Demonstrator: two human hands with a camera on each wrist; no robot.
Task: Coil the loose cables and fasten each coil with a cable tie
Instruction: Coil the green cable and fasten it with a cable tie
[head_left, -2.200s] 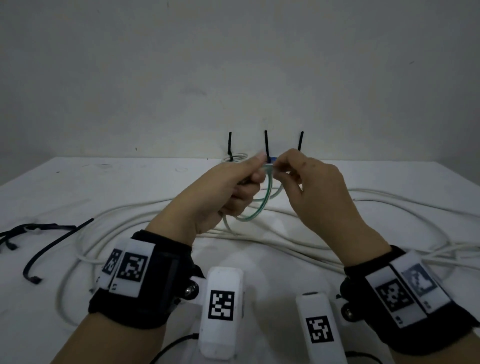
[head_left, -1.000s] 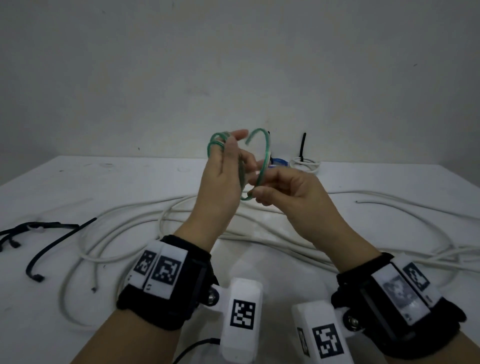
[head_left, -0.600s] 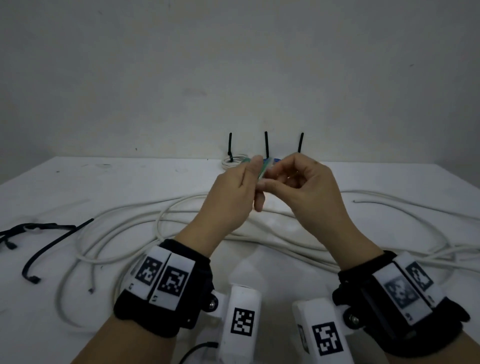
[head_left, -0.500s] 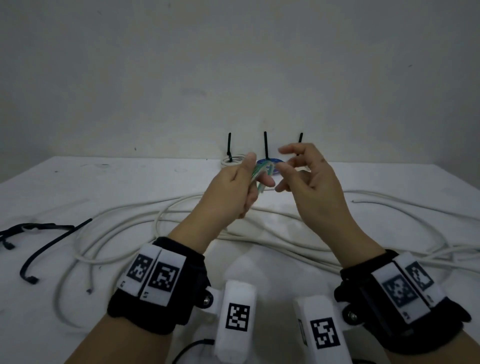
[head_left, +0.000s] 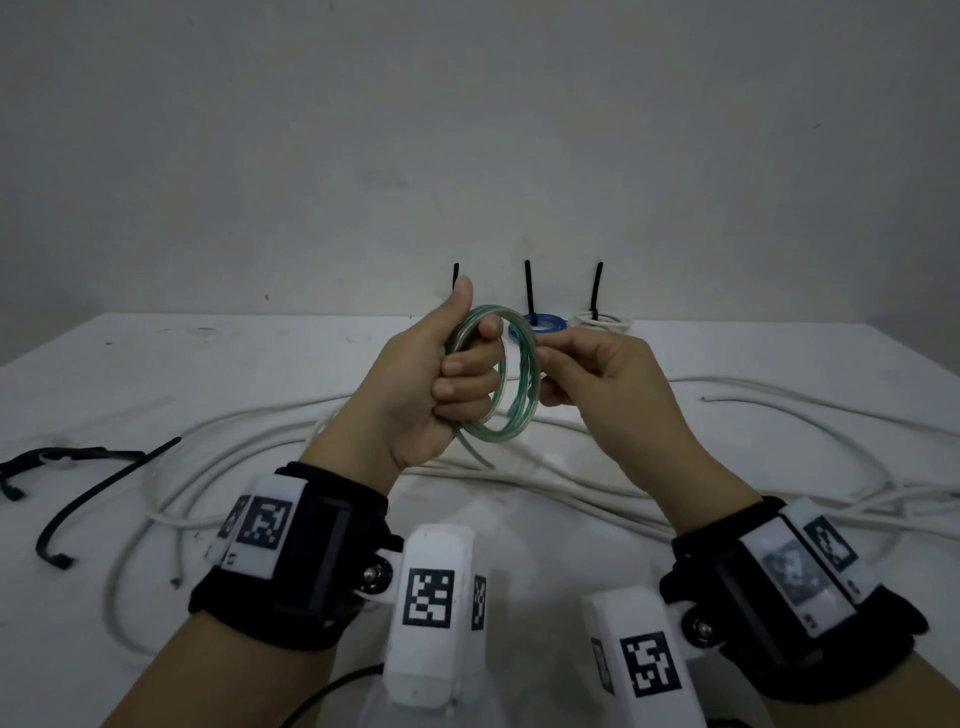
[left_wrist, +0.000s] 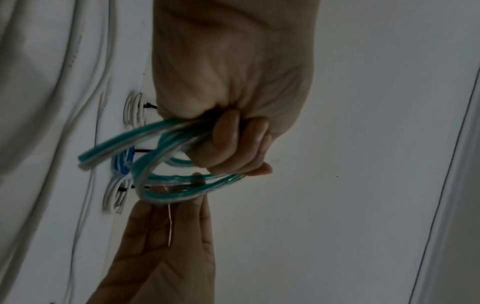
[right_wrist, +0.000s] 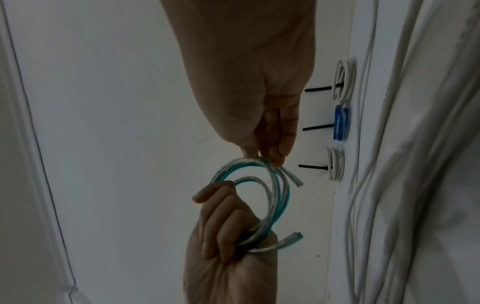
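Note:
A short green-and-clear cable (head_left: 506, 435) is wound into a small coil of a few loops, held up above the table. My left hand (head_left: 465, 364) grips the coil's left side in a fist, thumb pointing up. My right hand (head_left: 545, 359) pinches the coil's right edge with its fingertips. In the left wrist view the green cable (left_wrist: 166, 134) runs through the left hand (left_wrist: 233, 142), one cut end sticking out. In the right wrist view the right hand (right_wrist: 270, 156) pinches the top of the coil (right_wrist: 281, 195), and both cut ends stick out free. No tie is on this coil.
Long loose white cables (head_left: 260, 441) sprawl across the white table. Loose black cable ties (head_left: 93, 483) lie at the left. Against the back wall lie a blue coil (head_left: 543, 322) and a white coil (head_left: 602, 323), each with a black tie standing up; another white coil (right_wrist: 336, 164) lies beside them.
The coil has turned from edge-on to face me. My left hand went from a fingertip hold to a full fist round it. My right hand's spread fingers closed on the coil's right edge.

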